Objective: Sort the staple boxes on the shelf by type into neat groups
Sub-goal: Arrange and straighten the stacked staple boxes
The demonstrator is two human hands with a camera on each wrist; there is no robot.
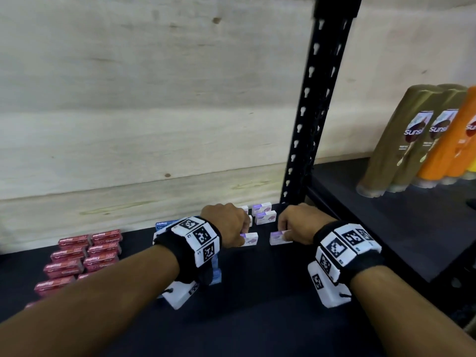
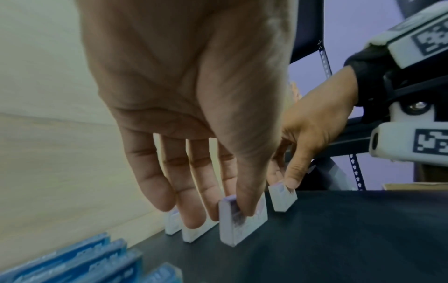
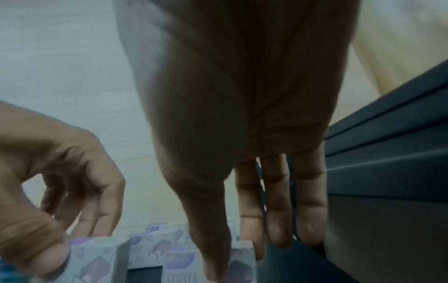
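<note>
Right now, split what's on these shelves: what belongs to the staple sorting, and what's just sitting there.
Part of the job:
- purple-and-white staple boxes, one pinched in the left hand, one in the right hand
- red staple boxes, grouped at the left
- blue staple boxes, between the red and the purple

Just sitting there:
- shampoo bottles on the neighbouring shelf
- black shelf post

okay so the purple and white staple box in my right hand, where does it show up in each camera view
Head: the purple-and-white box sits right of centre, pinched by the right hand.
Left wrist: same box at centre right, under the right hand's thumb.
Right wrist: it is at the bottom centre, partly behind the thumb.
Shared landmark: the left hand's box, just beside it in every view.
</note>
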